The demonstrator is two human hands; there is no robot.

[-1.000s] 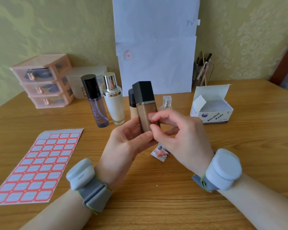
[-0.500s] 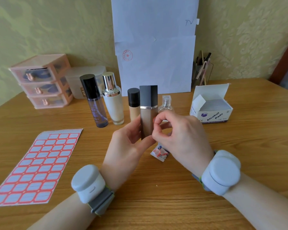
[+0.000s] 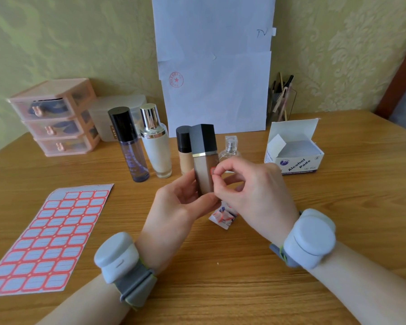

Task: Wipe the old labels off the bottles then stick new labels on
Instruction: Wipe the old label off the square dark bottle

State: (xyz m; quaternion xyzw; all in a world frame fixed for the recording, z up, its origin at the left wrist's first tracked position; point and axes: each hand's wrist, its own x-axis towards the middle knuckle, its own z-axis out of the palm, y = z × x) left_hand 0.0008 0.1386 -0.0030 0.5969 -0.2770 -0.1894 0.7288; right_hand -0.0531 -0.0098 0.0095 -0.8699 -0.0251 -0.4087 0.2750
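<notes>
My left hand (image 3: 181, 207) grips the lower part of a brown foundation bottle (image 3: 203, 170) with a black cap and holds it upright above the table. My right hand (image 3: 251, 195) touches the bottle's right side, its thumb and forefinger pinching at a small red-edged label (image 3: 212, 170) there. On the table to the left lies a sheet of red-bordered labels (image 3: 47, 238). Behind the held bottle stand a purple bottle (image 3: 129, 146), a white bottle with a silver cap (image 3: 155, 141), a beige bottle with a black cap (image 3: 184, 148) and a clear glass bottle (image 3: 230, 148).
A crumpled wrapper with peeled labels (image 3: 223, 215) lies under my right hand. An open box of alcohol pads (image 3: 293, 151) stands at the right. Pink drawers (image 3: 54, 116), a frosted box (image 3: 103, 118), a pen holder (image 3: 281, 99) and white paper (image 3: 216, 66) line the wall.
The bottle has been turned in my left hand, so the red-edged label went from facing me to the bottle's right edge. My right fingers stayed on it.
</notes>
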